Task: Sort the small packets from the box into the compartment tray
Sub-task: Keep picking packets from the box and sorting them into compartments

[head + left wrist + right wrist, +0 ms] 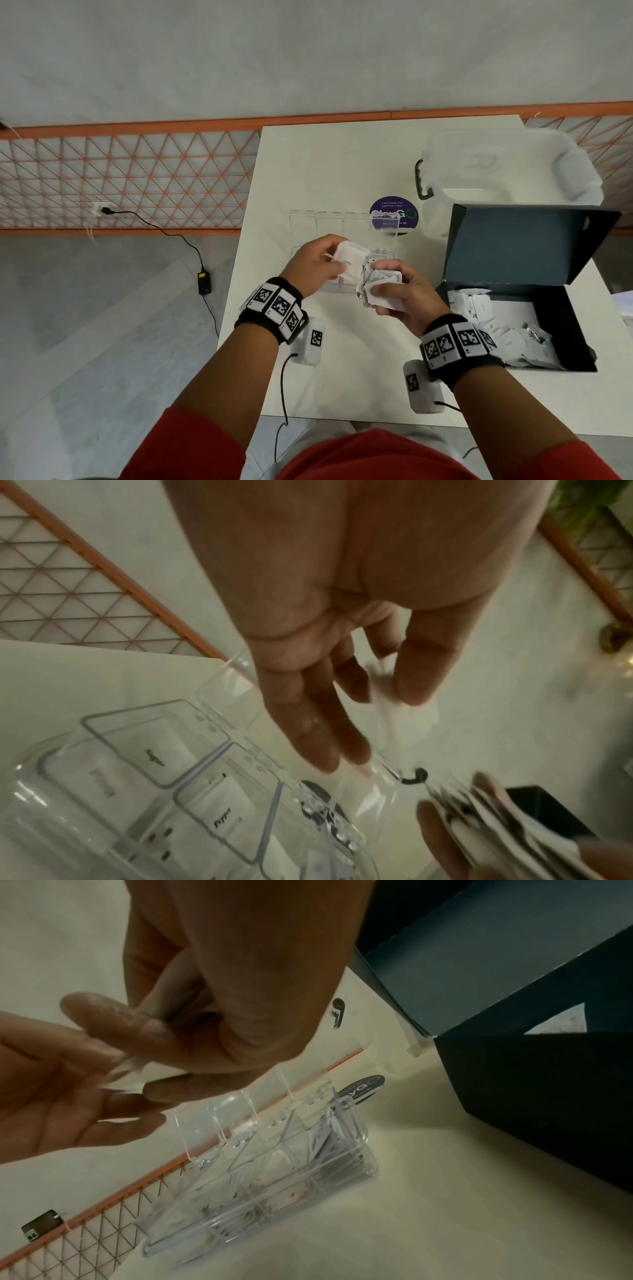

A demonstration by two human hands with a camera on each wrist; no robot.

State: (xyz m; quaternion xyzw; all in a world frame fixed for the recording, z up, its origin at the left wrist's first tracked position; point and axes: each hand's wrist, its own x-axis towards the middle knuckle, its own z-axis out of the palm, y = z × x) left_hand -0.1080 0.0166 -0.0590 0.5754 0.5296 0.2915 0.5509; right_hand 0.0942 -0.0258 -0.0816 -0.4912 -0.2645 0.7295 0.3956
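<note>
Left hand pinches one white packet; right hand grips a packet stack, above the clear tray.

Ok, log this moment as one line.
left hand: pinching one white packet | right hand: holding packet stack | both above compartment tray | box: open, packets remain

I see the tray open from above, its raised lids walling the far side. The box flanks it on the right, flap upright. Bare bench lies nearer me; the tub blocks the far right corner.
</note>
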